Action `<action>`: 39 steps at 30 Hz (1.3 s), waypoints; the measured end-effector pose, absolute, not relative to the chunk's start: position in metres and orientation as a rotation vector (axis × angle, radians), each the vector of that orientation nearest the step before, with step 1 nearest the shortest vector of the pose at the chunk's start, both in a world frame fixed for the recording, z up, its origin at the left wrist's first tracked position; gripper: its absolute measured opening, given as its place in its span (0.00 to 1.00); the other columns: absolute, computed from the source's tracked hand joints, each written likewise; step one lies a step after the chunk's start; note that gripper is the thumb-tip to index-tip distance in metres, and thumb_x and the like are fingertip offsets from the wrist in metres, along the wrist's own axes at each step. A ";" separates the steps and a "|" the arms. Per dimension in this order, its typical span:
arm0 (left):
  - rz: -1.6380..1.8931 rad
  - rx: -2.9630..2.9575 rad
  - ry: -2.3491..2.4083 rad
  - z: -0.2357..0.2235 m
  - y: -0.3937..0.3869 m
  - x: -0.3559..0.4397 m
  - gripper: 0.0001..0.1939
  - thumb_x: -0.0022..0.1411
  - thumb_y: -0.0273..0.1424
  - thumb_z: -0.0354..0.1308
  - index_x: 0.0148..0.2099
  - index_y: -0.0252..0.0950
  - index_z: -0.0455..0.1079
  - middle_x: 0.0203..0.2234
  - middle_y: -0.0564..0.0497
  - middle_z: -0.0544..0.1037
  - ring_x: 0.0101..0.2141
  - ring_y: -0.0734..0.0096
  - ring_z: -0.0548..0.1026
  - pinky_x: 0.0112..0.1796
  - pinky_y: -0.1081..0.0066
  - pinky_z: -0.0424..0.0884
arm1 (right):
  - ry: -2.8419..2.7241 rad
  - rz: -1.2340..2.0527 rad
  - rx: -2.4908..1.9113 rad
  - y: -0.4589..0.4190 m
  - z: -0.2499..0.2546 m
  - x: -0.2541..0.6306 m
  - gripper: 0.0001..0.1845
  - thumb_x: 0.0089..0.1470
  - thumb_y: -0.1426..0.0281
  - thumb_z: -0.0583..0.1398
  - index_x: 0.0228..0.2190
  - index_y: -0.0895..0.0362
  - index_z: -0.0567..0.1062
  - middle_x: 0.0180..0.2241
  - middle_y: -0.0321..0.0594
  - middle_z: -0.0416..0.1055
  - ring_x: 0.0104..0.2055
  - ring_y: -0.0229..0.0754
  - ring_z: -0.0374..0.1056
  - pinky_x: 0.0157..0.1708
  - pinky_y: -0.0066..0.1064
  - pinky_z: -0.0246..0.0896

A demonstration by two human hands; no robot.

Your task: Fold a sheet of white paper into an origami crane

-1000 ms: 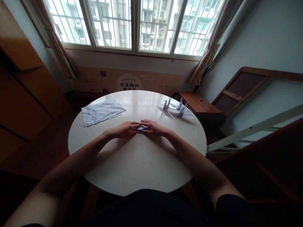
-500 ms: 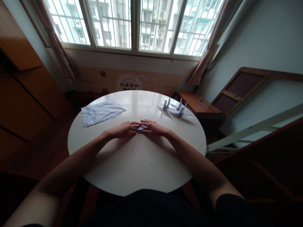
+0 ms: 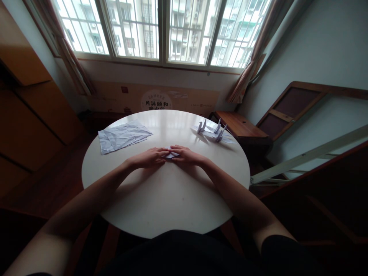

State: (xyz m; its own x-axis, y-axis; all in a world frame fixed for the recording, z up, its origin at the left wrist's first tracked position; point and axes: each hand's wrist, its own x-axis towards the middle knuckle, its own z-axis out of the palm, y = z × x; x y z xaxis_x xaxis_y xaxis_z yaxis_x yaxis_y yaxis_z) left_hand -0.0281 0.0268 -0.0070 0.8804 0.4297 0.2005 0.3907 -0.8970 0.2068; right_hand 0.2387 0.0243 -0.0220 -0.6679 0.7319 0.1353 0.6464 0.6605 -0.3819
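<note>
A small piece of folded white paper (image 3: 171,155) lies on the white round table (image 3: 172,199), between my two hands. My left hand (image 3: 151,157) rests on its left side, fingers pointing inward and closed on the paper's edge. From the other side my right hand (image 3: 184,155) presses on the paper, its fingertips meeting those of the left at the top. Much of the folded paper is hidden beneath the fingers, so its full shape cannot be made out.
Creased sheets of paper (image 3: 123,137) lie at the table's far left. Several folded paper cranes (image 3: 217,132) stand at the far right. A wooden side table (image 3: 241,124) is behind the right edge, and a barred window (image 3: 186,34) spans the far wall.
</note>
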 end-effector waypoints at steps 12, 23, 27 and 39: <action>0.378 2.876 0.634 -0.007 0.026 -0.028 0.23 0.73 0.31 0.55 0.68 0.37 0.64 0.64 0.39 0.68 0.60 0.54 0.71 0.59 0.59 0.68 | -2.609 0.437 -1.113 0.026 -0.023 0.238 0.33 0.62 0.55 0.61 0.64 0.53 0.68 0.67 0.51 0.62 0.71 0.57 0.55 0.69 0.50 0.52; 0.331 2.879 0.667 -0.004 0.024 -0.028 0.23 0.73 0.31 0.54 0.68 0.36 0.64 0.64 0.38 0.68 0.61 0.53 0.70 0.61 0.58 0.66 | -2.592 0.466 -1.139 0.020 -0.016 0.236 0.32 0.62 0.56 0.62 0.64 0.53 0.69 0.67 0.52 0.62 0.71 0.57 0.56 0.69 0.49 0.51; 0.349 2.873 0.643 -0.007 0.027 -0.029 0.24 0.73 0.32 0.55 0.68 0.37 0.64 0.65 0.39 0.68 0.61 0.53 0.70 0.61 0.57 0.66 | -2.603 0.461 -1.127 0.019 -0.015 0.236 0.32 0.62 0.57 0.62 0.64 0.53 0.68 0.67 0.52 0.62 0.71 0.58 0.56 0.69 0.51 0.52; 0.330 2.867 0.640 -0.011 0.030 -0.030 0.25 0.73 0.31 0.55 0.70 0.36 0.62 0.66 0.39 0.65 0.63 0.53 0.67 0.63 0.57 0.64 | -2.611 0.460 -1.124 0.021 -0.017 0.236 0.32 0.63 0.56 0.61 0.64 0.54 0.69 0.67 0.53 0.62 0.71 0.58 0.55 0.69 0.51 0.51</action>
State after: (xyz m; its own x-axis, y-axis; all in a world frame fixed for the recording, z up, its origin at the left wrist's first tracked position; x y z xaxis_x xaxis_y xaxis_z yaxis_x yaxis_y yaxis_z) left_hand -0.0297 0.0299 -0.0109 0.8825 0.4368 0.1745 0.3957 -0.8899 0.2267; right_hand 0.2365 0.0209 -0.0168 -0.6663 0.7372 0.1123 0.6543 0.6502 -0.3862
